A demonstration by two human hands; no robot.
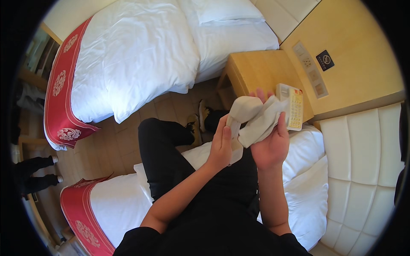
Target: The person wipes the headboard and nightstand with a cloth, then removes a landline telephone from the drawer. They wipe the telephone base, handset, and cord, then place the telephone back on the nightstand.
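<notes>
My left hand is closed round the middle of a white telephone handset, raised above my lap. Its upper end stands out past my fingers, and the lower end shows below them. A whitish cloth lies bunched across the palm of my right hand, beside the handset; the thumb rests along the cloth's edge. Just beyond the right hand is the telephone base, white with a yellow printed panel, on the wooden nightstand. Cloth and hand cover part of that base.
Across the nightstand's far side is a bed with white bedding and a red runner. I sit on a second bed. A socket panel and padded headboard line the right wall. Another person's legs show at left.
</notes>
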